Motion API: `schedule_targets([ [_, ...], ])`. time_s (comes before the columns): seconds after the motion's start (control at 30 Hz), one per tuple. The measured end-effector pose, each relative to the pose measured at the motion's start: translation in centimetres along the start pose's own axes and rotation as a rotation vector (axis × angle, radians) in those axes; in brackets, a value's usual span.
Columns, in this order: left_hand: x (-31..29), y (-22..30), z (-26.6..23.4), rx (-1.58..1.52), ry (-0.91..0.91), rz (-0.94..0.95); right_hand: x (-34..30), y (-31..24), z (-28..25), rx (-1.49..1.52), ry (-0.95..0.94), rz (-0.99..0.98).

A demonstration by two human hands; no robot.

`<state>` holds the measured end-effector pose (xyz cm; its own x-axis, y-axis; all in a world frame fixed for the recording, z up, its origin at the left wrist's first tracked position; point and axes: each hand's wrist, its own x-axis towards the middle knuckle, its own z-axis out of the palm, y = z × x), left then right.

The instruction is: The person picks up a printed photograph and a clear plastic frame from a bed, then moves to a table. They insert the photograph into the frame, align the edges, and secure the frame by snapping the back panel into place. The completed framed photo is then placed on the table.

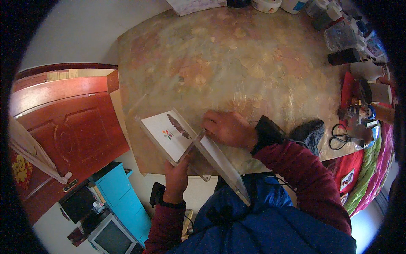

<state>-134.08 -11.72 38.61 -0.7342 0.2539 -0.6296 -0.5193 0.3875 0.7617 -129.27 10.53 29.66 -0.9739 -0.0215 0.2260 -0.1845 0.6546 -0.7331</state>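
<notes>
A clear plastic frame [167,134] lies opened near the table's front left edge. Its white sheet carries a small design of coloured petals and a dark, feather-like shape. From the frame's right side a see-through panel [226,169] slants toward my body and overhangs the table edge. My left hand [176,180] is closed on the frame's near edge, with part of the fingers hidden behind the plastic. The fingers of my right hand [228,128] are curled, pinching at the panel's upper corner; the fingertips are partly hidden.
A grey fuzzy cloth [308,133] and black-handled scissors [341,137] lie right of my right forearm. Bottles and jars [334,31] crowd the far right corner. White tubs [266,5] and a patterned box [194,6] stand along the back. A turquoise cabinet [120,190] is at lower left.
</notes>
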Motion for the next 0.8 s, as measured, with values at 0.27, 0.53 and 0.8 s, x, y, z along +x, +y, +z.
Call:
schedule_targets([
  [0.27, 0.12, -0.38, -0.03, -0.072, -0.020, 0.053, 0.16, -0.05, -0.15, 0.016, -0.025, 0.000],
  [0.53, -0.02, -0.24, -0.32, 0.062, -0.027, 0.055, 0.12, 0.02, -0.02, -0.021, -0.038, -0.011],
  [0.8, 0.20, -0.46, -0.21, -0.036, -0.026, 0.053, 0.29, -0.02, -0.21, -0.014, -0.072, -0.001],
])
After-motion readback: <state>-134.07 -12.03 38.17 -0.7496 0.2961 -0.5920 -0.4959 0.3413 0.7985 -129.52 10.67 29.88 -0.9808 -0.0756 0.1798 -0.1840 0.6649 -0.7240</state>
